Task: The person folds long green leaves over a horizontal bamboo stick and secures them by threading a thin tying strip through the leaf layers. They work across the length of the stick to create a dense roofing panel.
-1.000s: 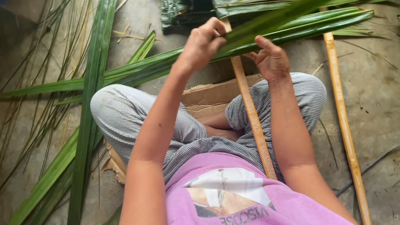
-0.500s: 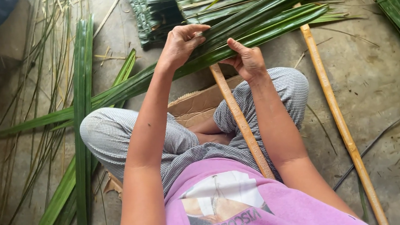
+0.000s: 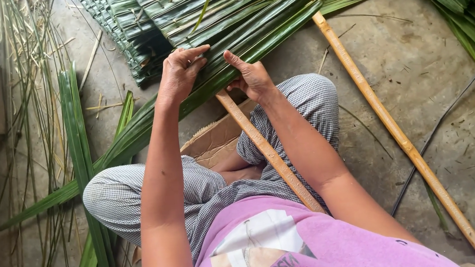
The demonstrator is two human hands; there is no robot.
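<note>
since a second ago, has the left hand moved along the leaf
Cannot tell. The camera itself shifted, so the whole view moved. The left hand grips the same long green leaf near the cane stick, as before.

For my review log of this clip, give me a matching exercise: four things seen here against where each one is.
Things:
1. left hand
2. right hand
3. long cane
4. cardboard

Places:
A. flat on the concrete, right of the knee
B. under the crossed legs
C. fingers curled over the palm leaf
D. on the leaf beside the top of the wooden stick

Pairs: 1-C, 2-D, 3-A, 4-B.
</note>
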